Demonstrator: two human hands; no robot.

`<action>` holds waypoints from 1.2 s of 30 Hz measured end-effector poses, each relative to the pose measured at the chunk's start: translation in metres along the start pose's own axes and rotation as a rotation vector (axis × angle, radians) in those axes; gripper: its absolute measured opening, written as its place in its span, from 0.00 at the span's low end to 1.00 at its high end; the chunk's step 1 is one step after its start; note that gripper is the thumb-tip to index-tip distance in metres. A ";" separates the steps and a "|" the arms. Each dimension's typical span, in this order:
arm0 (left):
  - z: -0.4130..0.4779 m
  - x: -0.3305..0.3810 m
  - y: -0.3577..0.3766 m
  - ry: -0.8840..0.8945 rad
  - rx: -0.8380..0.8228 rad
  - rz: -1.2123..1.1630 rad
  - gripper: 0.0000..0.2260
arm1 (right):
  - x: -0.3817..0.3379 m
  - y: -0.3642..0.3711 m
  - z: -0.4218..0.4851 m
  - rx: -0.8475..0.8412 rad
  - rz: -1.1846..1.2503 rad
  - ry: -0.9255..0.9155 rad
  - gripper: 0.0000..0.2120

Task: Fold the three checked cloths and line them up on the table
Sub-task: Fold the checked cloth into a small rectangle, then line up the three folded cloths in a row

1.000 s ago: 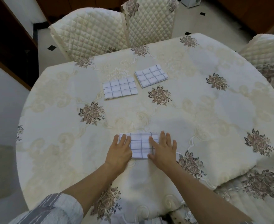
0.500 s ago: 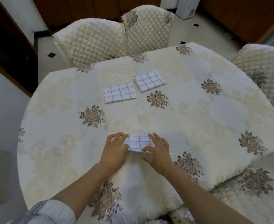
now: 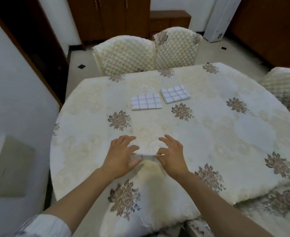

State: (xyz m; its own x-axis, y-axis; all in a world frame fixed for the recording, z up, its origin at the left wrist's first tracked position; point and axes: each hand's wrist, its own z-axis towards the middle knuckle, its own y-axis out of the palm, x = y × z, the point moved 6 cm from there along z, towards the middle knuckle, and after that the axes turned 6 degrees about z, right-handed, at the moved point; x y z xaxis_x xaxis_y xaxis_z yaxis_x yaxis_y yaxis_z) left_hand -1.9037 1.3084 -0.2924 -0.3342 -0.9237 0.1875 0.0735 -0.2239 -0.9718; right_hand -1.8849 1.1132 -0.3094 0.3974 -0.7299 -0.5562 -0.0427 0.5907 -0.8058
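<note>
The left hand (image 3: 122, 156) and the right hand (image 3: 172, 154) face each other over the near part of the counter (image 3: 226, 134), each pinching one end of the held cloth (image 3: 145, 154) between thumb and lower fingers. The other fingers of both hands fan forward, loosely bent and apart from the fabric. The held cloth stretches between the two hands as a thin pale strip, seen almost edge-on, so its checks barely show. The patch under it is blurred, and I cannot tell whether the cloth is clear of the counter or touching it. Both forearms reach in from the bottom edge, with a pale striped sleeve (image 3: 43, 226) pushed up on the left arm. Well beyond the hands, toward the far side of the counter, the left folded cloth (image 3: 146, 101) lies flat. The right folded cloth (image 3: 175, 94) lies just beside it, turned at a slight angle, with a narrow gap between the two. The counter is rounded and covered in cream fabric with brown flower sprays. Two quilted cream chairs (image 3: 158, 52) stand side by side at its far edge and a third chair (image 3: 284, 82) stands at the right. Dark wooden cabinets (image 3: 110, 17) line the wall behind.
</note>
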 end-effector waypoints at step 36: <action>-0.042 -0.312 -0.065 -0.358 -0.055 -0.665 0.27 | -0.201 0.117 0.123 0.284 -0.055 0.217 0.04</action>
State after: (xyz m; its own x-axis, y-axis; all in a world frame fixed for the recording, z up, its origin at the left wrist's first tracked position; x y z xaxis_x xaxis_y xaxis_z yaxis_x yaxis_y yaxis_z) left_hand -1.8433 1.6247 -0.2934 0.0344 -0.6462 0.7623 -0.0875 -0.7618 -0.6418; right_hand -1.8574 1.3711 -0.2669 0.1870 -0.8011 -0.5685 0.2417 0.5985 -0.7638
